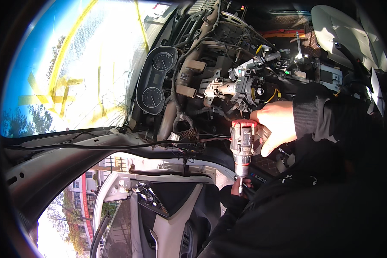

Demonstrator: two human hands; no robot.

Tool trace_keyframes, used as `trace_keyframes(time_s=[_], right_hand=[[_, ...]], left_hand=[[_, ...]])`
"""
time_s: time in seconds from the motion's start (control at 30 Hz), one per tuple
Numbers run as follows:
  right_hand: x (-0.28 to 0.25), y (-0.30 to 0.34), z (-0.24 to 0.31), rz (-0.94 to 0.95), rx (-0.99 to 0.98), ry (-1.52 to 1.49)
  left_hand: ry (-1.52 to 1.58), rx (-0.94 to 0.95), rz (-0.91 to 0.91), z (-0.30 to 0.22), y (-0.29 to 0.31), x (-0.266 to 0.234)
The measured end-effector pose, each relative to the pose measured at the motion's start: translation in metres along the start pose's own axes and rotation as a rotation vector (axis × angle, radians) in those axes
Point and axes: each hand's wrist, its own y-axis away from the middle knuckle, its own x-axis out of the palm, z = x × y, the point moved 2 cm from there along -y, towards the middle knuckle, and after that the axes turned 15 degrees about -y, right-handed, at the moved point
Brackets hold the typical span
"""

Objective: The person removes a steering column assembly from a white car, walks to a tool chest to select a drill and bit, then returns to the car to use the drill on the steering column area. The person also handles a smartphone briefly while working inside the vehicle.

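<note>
My right hand [276, 124], in a black sleeve, grips a red and grey cordless drill [244, 139] from the right side. The drill's chuck and long silver socket bit [241, 187] point down the picture. Close by the bit's tip is my left hand [235, 188], partly behind it, with fingers curled; what they hold is hidden. Just above the drill lies the bare steering column [245, 90], its wheel off and its switch parts and a yellow wire exposed. The instrument cluster [157, 80] with two dials sits left of the column.
A stripped dashboard frame with a metal crossbeam [170, 116] and loose wiring harnesses [189, 131] spreads across the middle. The door [167, 215] stands open at the bottom. The windshield [90, 64] carries yellow tape. A light seat [344, 32] is at the top right.
</note>
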Motion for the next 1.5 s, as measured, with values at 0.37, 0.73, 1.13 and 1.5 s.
trace_keyframes(time_s=[0.37, 0.73, 1.13, 1.5], right_hand=[[-0.117, 0.085, -0.047, -0.301, -0.24, -0.784], [-0.021, 0.18, -0.317, -0.931, 0.551, -0.836], [0.079, 0.115, -0.473, -0.963, 1.109, -0.678], [0.014, 0.019, -0.503, -0.631, 0.958, -0.16]], left_hand=[[-0.036, -0.1, -0.061, -0.014, -0.011, 0.009], [-0.052, -0.127, -0.024, -0.022, 0.006, 0.007], [-0.089, -0.045, -0.075, -0.023, 0.025, 0.014], [-0.615, 0.185, 0.043, -0.128, 0.031, 0.091]])
